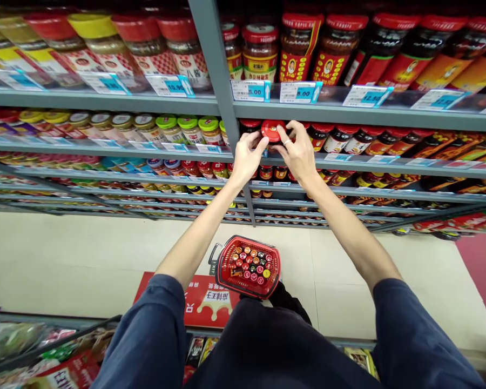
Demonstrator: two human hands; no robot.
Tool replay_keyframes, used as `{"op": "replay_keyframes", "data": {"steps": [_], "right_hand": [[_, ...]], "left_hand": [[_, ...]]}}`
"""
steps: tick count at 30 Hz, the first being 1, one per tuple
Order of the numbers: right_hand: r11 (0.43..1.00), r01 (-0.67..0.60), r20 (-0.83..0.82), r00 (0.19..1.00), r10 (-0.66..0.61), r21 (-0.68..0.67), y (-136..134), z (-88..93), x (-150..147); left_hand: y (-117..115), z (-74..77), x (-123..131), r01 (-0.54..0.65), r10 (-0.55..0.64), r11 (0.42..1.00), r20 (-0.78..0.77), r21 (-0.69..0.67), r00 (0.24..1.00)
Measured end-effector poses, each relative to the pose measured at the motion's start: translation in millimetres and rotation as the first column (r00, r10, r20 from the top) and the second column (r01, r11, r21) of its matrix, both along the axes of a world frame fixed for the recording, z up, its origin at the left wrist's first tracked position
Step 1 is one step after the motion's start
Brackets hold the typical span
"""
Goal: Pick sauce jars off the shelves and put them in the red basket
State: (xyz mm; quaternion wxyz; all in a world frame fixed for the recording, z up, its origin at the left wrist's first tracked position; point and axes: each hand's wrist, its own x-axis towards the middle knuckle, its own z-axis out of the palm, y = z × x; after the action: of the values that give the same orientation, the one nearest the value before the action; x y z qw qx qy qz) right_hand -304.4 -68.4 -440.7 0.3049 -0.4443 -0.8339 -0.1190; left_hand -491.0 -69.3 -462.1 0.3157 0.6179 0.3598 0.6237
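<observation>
Red-lidded jar: here it is, the round glass jar with a bright red lid (272, 129), at the front of the second shelf down, its lid apparently tipped toward the wearer.
Slip risk: that lid looks smooth, and the hold sits high; fingertips losing the edge could drop the jar over the grey metal shelf lip (348, 163).
Neighbour knock: tight quarters! Dark jars with red lids (319, 135) crowd alongside, so a sideways swing could topple one.
Headroom: the grey metal shelf beam (308, 111) runs just above; lifting steeply might clip lid or knuckles.
Basket below: a red plastic shopping basket (277, 260) waits low by the feet, loaded with jars; anything dropped could strike glass there.
Left hand: the bare left hand (246, 156) comes in from the side, wrist bent, thumb and forefinger pinching the lid's left edge, other fingers curled.
Right hand: the bare right hand (302, 154), wearing a silver ring (287, 141), arches over, knuckles high, forefinger and thumb closed on the jar's right side; the grip underneath is hidden.
Arms: both reach far forward, elbows wide, dark blue sleeves (146, 324) ending above the forearms.
</observation>
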Motion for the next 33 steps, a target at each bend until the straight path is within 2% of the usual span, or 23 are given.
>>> {"op": "replay_keyframes", "data": {"steps": [5,7,9,12,14,16,22,27,30,33], "right_hand": [[0.995,0.101,0.102,0.990,-0.099,-0.006,0.6,9.5,-4.2],[0.993,0.119,0.104,0.988,-0.117,-0.016,1.7,10.5,-8.4],[0.989,0.142,0.077,0.987,-0.138,-0.045,2.5,11.0,-13.6],[0.980,0.169,0.015,0.986,-0.169,-0.108,3.5,11.7,-19.2],[0.974,0.175,-0.005,0.984,-0.178,-0.143,5.1,11.7,-19.6],[0.974,0.162,-0.013,0.986,-0.166,-0.159,8.4,10.4,-18.0],[0.986,0.079,-0.103,0.990,-0.094,-0.146,19.2,5.2,-12.5],[0.988,0.101,-0.050,0.993,-0.108,-0.119,19.9,9.6,-10.8],[0.995,0.078,-0.060,0.995,-0.081,-0.059,21.1,11.2,-8.9],[0.997,0.040,-0.086,0.995,-0.046,-0.068,22.2,11.3,-7.7]], "left_hand": [[-11.8,10.9,3.3,-0.138,0.130,0.989,-0.115,-0.061,0.985],[-15.1,14.0,-0.1,-0.222,0.215,0.975,-0.189,-0.017,0.958],[-12.4,16.3,-6.7,-0.245,0.253,0.967,-0.223,0.064,0.942],[3.1,17.3,-17.7,-0.129,0.153,0.985,-0.239,0.114,0.959],[17.1,15.4,-22.9,-0.025,0.045,0.996,-0.245,0.086,0.968],[30.0,12.0,-26.0,0.022,-0.011,0.999,-0.246,0.043,0.969],[46.5,6.9,-32.6,-0.110,0.086,0.992,-0.309,-0.059,0.947],[52.2,9.5,-38.1,-0.268,0.202,0.960,-0.455,-0.085,0.867],[56.3,6.5,-43.6,-0.218,0.171,0.974,-0.442,-0.058,0.881],[57.0,3.8,-50.7,-0.122,0.102,0.992,-0.411,-0.023,0.906]]}}
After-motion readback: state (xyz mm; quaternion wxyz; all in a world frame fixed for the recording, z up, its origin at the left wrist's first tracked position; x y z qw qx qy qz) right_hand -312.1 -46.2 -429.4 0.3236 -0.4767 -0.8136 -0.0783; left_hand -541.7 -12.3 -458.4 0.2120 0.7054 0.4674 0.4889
